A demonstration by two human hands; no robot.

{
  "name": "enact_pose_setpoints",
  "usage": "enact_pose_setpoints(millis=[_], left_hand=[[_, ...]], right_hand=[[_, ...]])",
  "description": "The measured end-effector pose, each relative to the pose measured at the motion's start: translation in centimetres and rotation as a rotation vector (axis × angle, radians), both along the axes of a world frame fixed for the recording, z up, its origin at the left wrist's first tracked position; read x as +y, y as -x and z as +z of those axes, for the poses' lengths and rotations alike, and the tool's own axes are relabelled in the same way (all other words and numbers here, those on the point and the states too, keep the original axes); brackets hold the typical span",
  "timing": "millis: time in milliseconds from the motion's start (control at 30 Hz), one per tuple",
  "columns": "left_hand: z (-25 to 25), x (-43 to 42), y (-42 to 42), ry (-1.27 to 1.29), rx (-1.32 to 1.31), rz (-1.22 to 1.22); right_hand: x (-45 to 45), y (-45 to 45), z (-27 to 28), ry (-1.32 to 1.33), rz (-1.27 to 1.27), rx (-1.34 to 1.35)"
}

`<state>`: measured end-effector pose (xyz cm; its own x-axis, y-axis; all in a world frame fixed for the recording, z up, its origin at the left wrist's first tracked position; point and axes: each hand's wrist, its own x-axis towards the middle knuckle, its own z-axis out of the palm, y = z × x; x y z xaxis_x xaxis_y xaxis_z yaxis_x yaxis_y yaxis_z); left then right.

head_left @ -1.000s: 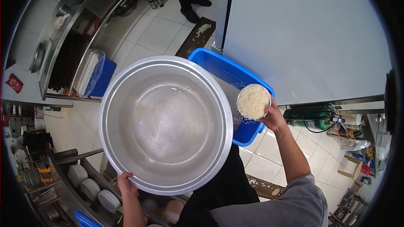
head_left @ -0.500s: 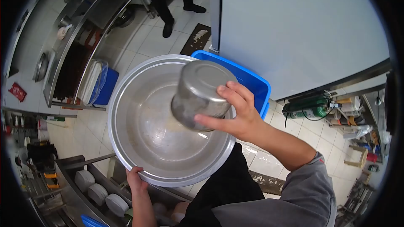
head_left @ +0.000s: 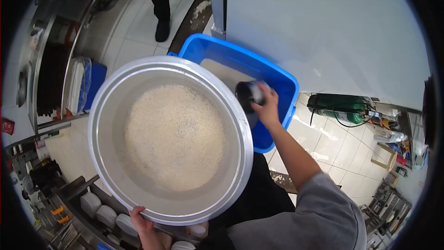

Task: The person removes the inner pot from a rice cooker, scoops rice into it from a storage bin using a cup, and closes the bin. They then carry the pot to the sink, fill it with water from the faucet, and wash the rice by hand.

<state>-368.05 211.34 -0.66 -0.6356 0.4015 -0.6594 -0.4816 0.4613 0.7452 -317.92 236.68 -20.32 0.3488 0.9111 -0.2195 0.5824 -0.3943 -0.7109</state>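
My left hand point(head_left: 141, 222) is closed on the near rim of a large round metal basin point(head_left: 110, 125). A broad layer of white rice point(head_left: 178, 139) covers the basin's bottom. Beyond the basin's right side, my right hand point(head_left: 270, 109) grips a metal pot point(head_left: 245, 93), blurred by motion. The pot is over or inside a blue plastic bin point(head_left: 283, 78), its dark opening turned to the left. Pale rice point(head_left: 221, 69) also shows inside the bin. Part of the bin is hidden behind the basin.
A large pale panel point(head_left: 323, 32) stands right behind the bin. A green cylinder point(head_left: 340, 109) lies on the tiled floor at right. Another person's leg point(head_left: 159, 7) shows at the top. Stacked white dishes point(head_left: 107, 215) sit in an open metal drawer at lower left.
The upturned pot has gone from above the basin to the bin at right. Rice now covers the basin's previously almost bare bottom. The basin appears lower left and larger.
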Motion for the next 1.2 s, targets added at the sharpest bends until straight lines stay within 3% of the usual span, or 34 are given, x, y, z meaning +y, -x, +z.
enact_pose_setpoints(millis=[67,100,167,200,267,467,533,567,600,700,833,933,1100,1200], left_hand=[[0.3,0.1,-0.1,0.043,0.014,-0.003],[0.2,-0.1,0.4,0.063,-0.017,0.020],[1.4,1.8,-1.7,0.037,-0.034,-0.045],[1.0,1.6,-1.8,0.063,-0.021,-0.038],[0.8,1.1,-1.3,0.032,0.005,-0.021],[0.4,0.4,-0.3,0.050,-0.007,0.003],[0.3,0.0,0.2,0.057,-0.014,-0.013],[0.0,-0.1,0.3,0.072,-0.023,0.017],[-0.2,0.3,0.0,0.083,-0.034,0.044],[-1.0,0.4,0.3,0.051,-0.039,0.005],[-2.0,0.3,0.7,0.022,-0.033,-0.057],[-1.9,0.8,0.5,-0.034,-0.075,-0.032],[-3.1,0.0,2.5,-0.069,-0.161,-0.045],[-2.7,0.4,2.1,-0.090,-0.204,-0.046]], right_hand=[[4.2,2.3,-5.1,-0.071,0.403,-0.257],[6.4,2.3,-8.2,-0.050,0.416,-0.244],[9.4,3.1,-15.3,-0.154,1.114,-0.741],[8.1,3.4,-18.5,-0.142,1.128,-0.714],[4.7,2.6,-23.3,0.235,1.050,-0.590],[5.5,0.2,-20.2,0.532,0.862,-0.187],[6.6,-0.7,-17.6,0.672,1.203,-0.150],[7.9,-1.4,-15.6,0.891,1.140,0.057],[8.1,-2.1,-15.1,0.876,1.125,0.054],[8.6,-4.5,-11.8,1.027,0.741,0.721],[8.7,-7.5,-1.5,0.844,0.505,0.989],[6.5,-9.1,2.4,0.611,0.344,1.162],[2.5,-8.3,9.5,0.397,0.020,1.196],[1.2,-7.9,14.1,0.269,-0.041,1.199]])
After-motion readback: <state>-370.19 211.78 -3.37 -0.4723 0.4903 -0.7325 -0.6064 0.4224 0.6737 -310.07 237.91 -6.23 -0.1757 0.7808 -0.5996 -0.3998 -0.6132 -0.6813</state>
